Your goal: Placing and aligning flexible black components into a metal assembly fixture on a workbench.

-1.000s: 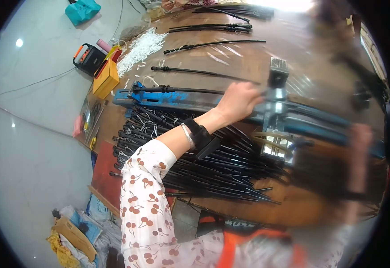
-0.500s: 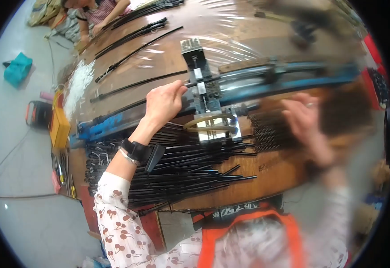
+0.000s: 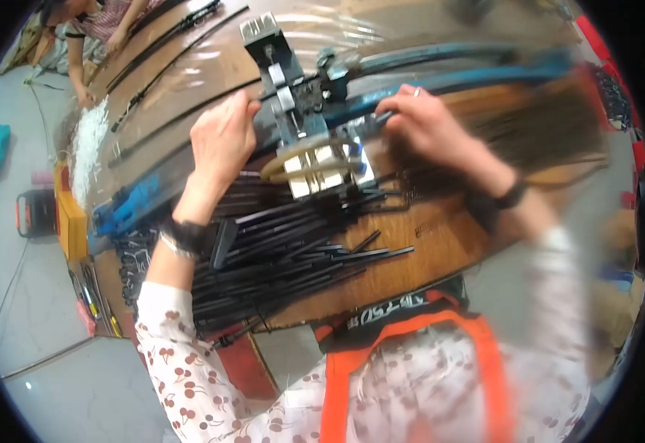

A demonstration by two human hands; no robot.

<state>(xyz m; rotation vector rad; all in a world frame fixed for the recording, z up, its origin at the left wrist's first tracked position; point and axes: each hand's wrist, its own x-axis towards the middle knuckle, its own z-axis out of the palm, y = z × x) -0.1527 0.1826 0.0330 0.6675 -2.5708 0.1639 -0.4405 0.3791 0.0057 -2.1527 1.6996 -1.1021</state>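
My left hand point(image 3: 222, 140) is closed around a thin black rod point(image 3: 268, 96) at the left side of a metal clamping fixture point(image 3: 287, 100). The rod runs into the fixture. Right of the fixture, my right hand point(image 3: 422, 122) has its fingers pinched on a small dark narrow piece point(image 3: 386, 116), whose kind is hard to tell because of blur. Yellowish tubes point(image 3: 311, 164) curve over the near end of the fixture, in front of both hands. A bundle of black rods point(image 3: 285, 258) lies nearer to me, below my left hand.
A long blue rail point(image 3: 477, 83) crosses the table behind the fixture. Many coil springs point(image 3: 514, 144) lie at the right. White small pieces point(image 3: 90, 148) are heaped at the far left, beside a yellow box point(image 3: 71, 210). Another person's arm point(image 3: 77, 66) reaches in there.
My right hand has moved left from over the springs to beside the fixture, and its fingers have closed. The whole view has shifted; my left hand stays at the rod.
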